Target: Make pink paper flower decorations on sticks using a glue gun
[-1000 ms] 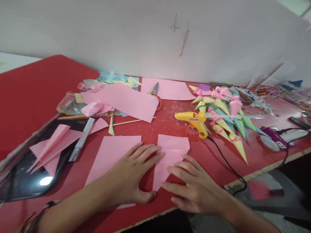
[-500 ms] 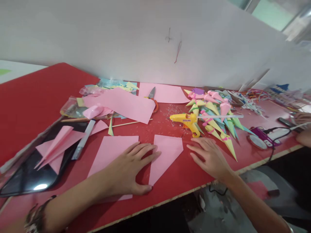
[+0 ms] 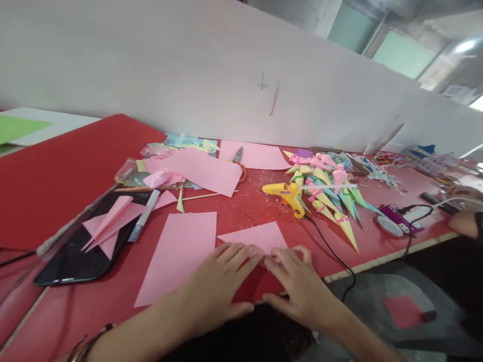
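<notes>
A person's two bare hands meet over a small pink piece [image 3: 262, 235] at the near edge of a red desk [image 3: 236, 213]. The left hand [image 3: 222, 279] lays its fingertips on the paper, its grip wide, thumb well apart; the right hand [image 3: 298, 284] sets bent fingers on the same lower edge, its grip also wide, thumb spread below. Just left of the piece, partly under the left arm, lies a pink sheet [image 3: 181, 246]. Beyond it, a folded pink paper [image 3: 113, 221] rests on a black panel [image 3: 70, 264] beside a marker [image 3: 145, 216]. Farther back, a yellow glue gun [image 3: 285, 191] lies before a heap of paper cones [image 3: 322, 176], near orange-handled scissors [image 3: 237, 156]. At far right, another person's arm [image 3: 465, 223] reaches the desk; a pale wall [image 3: 188, 75] stands behind.
</notes>
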